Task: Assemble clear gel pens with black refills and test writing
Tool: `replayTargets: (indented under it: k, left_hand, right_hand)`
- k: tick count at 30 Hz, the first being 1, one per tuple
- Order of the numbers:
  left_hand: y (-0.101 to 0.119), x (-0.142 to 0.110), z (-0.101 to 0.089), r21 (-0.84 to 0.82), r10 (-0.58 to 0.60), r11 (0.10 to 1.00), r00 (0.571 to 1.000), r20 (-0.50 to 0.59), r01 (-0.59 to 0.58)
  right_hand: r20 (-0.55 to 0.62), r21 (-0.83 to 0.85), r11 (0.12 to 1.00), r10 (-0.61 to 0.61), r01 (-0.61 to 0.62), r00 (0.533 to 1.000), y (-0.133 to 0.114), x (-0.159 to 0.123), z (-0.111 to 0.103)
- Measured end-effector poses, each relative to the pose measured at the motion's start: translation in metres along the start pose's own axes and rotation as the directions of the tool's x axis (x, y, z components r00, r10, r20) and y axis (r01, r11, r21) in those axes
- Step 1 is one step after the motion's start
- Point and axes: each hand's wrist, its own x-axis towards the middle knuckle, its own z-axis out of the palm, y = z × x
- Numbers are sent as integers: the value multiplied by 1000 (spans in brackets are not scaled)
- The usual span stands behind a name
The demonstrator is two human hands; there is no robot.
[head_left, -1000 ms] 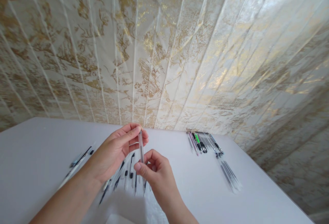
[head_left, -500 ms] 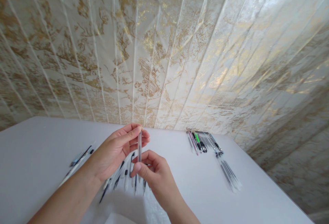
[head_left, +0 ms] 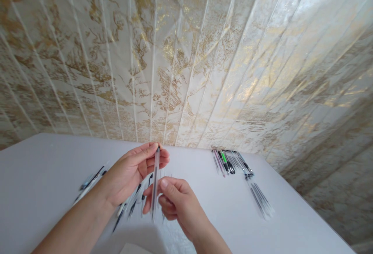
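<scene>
A thin clear pen (head_left: 154, 184) stands nearly upright above the white table (head_left: 43, 168). My left hand (head_left: 131, 174) pinches its upper end between thumb and fingers. My right hand (head_left: 175, 201) is curled around its lower part, thumb up against the barrel. Under both hands lies a loose scatter of pens and pen parts (head_left: 131, 207), partly hidden by my wrists.
A row of several pens (head_left: 230, 161), one green, lies at the back right of the table, with clear refills (head_left: 260, 199) in front of them. A few more pens (head_left: 90, 182) lie at the left. A gold-patterned curtain (head_left: 186, 59) hangs behind the table.
My right hand has slid lower along the pen and shifted its grip, thumb now raised. The pen's lower end shows below the fingers. My left hand has hardly moved.
</scene>
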Motion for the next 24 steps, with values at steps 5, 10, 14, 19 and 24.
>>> replayTargets:
  k: [5,10,14,19,24]
  left_hand:
    - [-1,-2,5,88,93,992,995,-26,-90]
    - [-2,2,-1,29,45,999,999,30,-45]
    - [-5,1,-3,-63,12,998,997,72,-8]
    - [-6,-5,7,-51,-54,997,989,135,62]
    - [-20,-12,14,275,85,957,995,52,-96]
  right_hand:
    - [-210,-243,966,-144,91,967,4,1,6]
    - [-58,-176,983,-70,59,996,5,1,1]
    - [124,49,998,36,-42,992,2,-1,-2]
    - [244,146,986,44,-81,969,-6,-8,-1]
    - [199,226,974,-54,8,978,-25,-15,-15]
